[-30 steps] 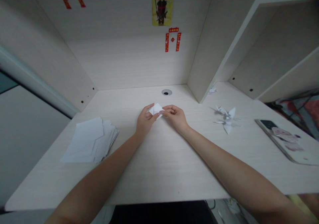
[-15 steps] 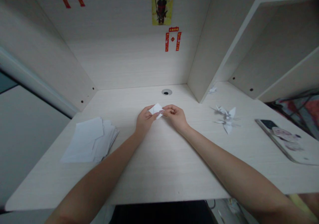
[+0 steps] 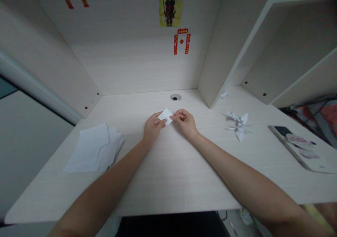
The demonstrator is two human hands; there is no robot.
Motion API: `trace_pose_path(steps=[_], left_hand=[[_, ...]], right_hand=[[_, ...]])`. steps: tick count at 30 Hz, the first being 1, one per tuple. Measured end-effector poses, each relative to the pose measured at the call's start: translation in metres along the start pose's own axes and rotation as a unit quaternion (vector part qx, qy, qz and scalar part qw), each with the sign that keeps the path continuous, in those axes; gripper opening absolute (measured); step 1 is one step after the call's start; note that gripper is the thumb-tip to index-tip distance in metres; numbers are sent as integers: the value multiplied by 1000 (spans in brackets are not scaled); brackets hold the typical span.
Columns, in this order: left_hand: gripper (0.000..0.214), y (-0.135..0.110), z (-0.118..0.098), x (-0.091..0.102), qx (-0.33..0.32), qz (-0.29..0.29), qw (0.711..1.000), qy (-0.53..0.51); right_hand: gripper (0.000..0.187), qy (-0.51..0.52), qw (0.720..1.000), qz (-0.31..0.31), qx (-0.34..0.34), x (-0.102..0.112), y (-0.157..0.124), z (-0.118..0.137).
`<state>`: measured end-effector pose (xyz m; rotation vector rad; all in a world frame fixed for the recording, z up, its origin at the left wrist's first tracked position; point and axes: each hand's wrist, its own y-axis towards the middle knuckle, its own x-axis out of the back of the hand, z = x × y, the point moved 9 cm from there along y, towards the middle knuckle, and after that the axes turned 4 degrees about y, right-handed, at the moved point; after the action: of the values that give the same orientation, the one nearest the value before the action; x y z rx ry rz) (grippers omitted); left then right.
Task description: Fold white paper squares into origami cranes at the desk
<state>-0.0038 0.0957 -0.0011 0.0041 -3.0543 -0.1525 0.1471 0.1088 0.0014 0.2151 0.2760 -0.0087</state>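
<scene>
The left edge of a small, folded white paper (image 3: 166, 114) is pinched by the left hand (image 3: 152, 127), the thumb laid over its lower left side, while its right corner is nipped between the thumb and fingers of the right hand (image 3: 186, 123). The paper is thus held between both hands, over the middle of the desk (image 3: 168, 180); whether it is raised or rested on the surface cannot be told. For a clean fold, the layers are best steadied by the left thumb, the right corner lined up before any crease is pressed, and pressure applied gently, since layers this small could easily be skewed. Beyond the hands, a cable hole (image 3: 175, 97) is set into the desk; loose sheets (image 3: 91, 147) are stacked to the left, and folded paper figures (image 3: 239, 124) are grouped to the right, near a phone (image 3: 297, 151).
</scene>
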Motion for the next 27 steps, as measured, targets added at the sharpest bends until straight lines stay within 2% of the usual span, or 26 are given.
trace_pose_path(steps=[3, 6, 10, 21, 27], left_hand=[[49, -1, -2, 4, 0, -19, 1000, 10], [47, -1, -2, 5, 0, -26, 999, 20], [47, -1, -2, 3, 1, -18, 1000, 17], [51, 1, 0, 7, 8, -33, 999, -6], [56, 1, 2, 9, 16, -41, 999, -17]], right_hand=[[28, -3, 999, 34, 7, -6, 0, 2], [37, -2, 998, 55, 8, -10, 0, 1], [44, 2, 999, 49, 10, -10, 0, -1], [30, 22, 999, 26, -24, -3, 2, -9], [29, 27, 998, 28, -50, -1, 2, -13]])
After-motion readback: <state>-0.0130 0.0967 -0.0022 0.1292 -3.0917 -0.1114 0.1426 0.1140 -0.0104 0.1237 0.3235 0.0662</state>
